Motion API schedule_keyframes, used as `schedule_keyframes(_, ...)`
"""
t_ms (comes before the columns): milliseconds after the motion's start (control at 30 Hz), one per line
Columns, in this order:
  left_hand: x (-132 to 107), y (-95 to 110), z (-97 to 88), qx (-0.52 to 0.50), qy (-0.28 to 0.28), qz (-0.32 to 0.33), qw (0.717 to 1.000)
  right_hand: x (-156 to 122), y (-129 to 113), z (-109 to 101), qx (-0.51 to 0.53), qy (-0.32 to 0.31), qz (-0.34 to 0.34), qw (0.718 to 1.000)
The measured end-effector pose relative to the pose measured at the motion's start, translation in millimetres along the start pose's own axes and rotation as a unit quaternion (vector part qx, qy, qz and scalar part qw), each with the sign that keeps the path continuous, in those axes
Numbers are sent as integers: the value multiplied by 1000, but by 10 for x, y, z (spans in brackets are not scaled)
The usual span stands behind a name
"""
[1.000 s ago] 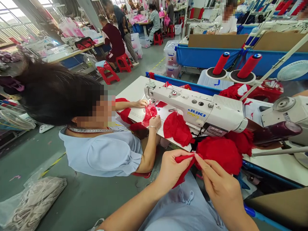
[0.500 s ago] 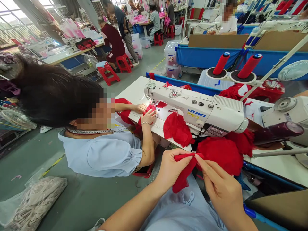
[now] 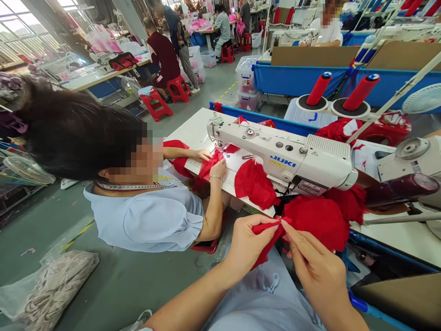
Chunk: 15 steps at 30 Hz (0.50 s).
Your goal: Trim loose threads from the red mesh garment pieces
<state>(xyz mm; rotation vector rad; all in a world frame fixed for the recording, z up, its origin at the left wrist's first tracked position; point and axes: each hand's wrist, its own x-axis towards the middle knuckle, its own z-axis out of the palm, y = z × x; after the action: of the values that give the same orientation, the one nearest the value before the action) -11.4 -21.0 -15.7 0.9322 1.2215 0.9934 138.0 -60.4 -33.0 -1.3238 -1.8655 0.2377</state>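
A red fabric piece (image 3: 266,253) is held up in the air over the wearer's light blue garment (image 3: 236,294), its top edge gathered into narrow folds and its lower part hanging loose. The left hand (image 3: 248,241) grips the folded edge between thumb and curled fingers. The right hand (image 3: 319,269) pinches the end of the same edge between thumb and forefinger, close against the left thumb; its other fingers are bent.

Just beyond the right hand lies a red fabric heap (image 3: 315,220); what supports it cannot be told. Farther off, a crumpled red cloth (image 3: 255,185) lies on the white tabletop (image 3: 193,123), partly over its near edge. Behind that cloth stands a white JUKI sewing machine (image 3: 282,151), with small thread snips (image 3: 248,156) lying beside its arm.

To the left, a co-worker in a light blue blouse (image 3: 148,223), a tape measure around the neck, guides another red cloth (image 3: 211,164) near the needle with both hands; a bracelet circles the nearer wrist. Beyond the machine, two red thread cones (image 3: 319,89) stand on dark discs. On the floor at lower left, a clear plastic bag (image 3: 19,294) holds beige strips (image 3: 60,287). Red stools (image 3: 155,103) stand in the background.
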Motion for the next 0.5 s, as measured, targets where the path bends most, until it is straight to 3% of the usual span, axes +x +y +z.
schedule_keyframes(167, 28, -51, -13, -6, -6, -16, 1000, 28, -1, -35, 57, -12, 22, 998)
schedule_keyframes(500, 30, 3, 8, 20, 10, -2, 1000, 27, 3, -57, -115, -3, -46, 992)
